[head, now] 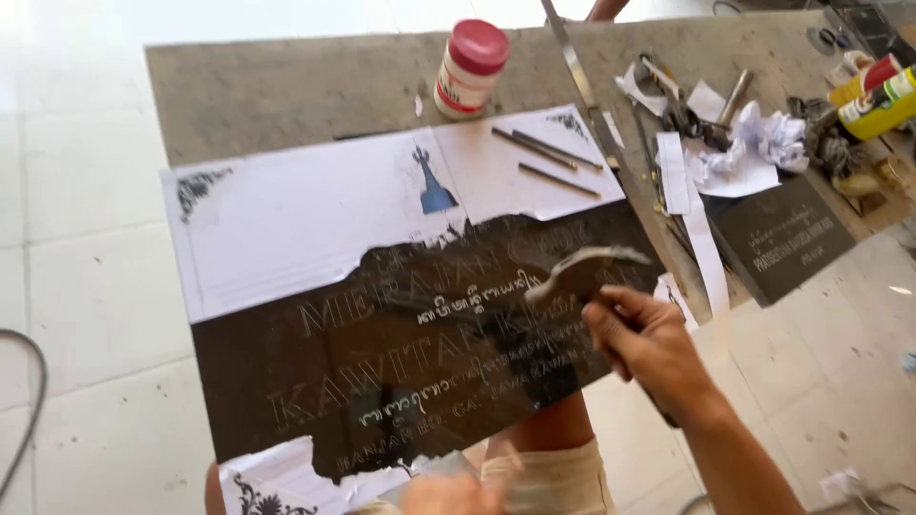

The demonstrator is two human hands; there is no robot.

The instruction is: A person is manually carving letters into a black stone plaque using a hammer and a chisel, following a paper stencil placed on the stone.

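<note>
Peeling is the step in hand, as I judge it: the white paper sheet (315,215) that masks the dark stone slab (286,372) is torn back across the slab's lower half, and carved letters show in the bared stone. The right hand (644,339) sits at about four o'clock of the slab's middle, clenched around a curled, blurred strip of paper (582,265) that it lifts clear of the stone. The left hand (448,494) is a blur at the bottom edge, at six o'clock, close to the torn paper scrap (277,482) on the slab's near corner (whether it grasps anything I cannot tell).

The slab lies flat on the grey bench (286,86), partly overhanging its near edge above the person's knee. Its long axis runs from about eight o'clock to two o'clock, with the right end tipped away from the person, and the lettering reads upright from the person's side.

The next move, I judge, calls for a fresh hold on the ragged paper edge and a low, steady pull toward twelve o'clock, so the sheet comes off whole rather than in shreds.

At twelve o'clock stands a white jar with a red lid (469,67); three thin rods (549,157) lie on the paper at one o'clock. A smaller dark slab (782,238), crumpled paper (763,138) and tools crowd the bench at two o'clock.
</note>
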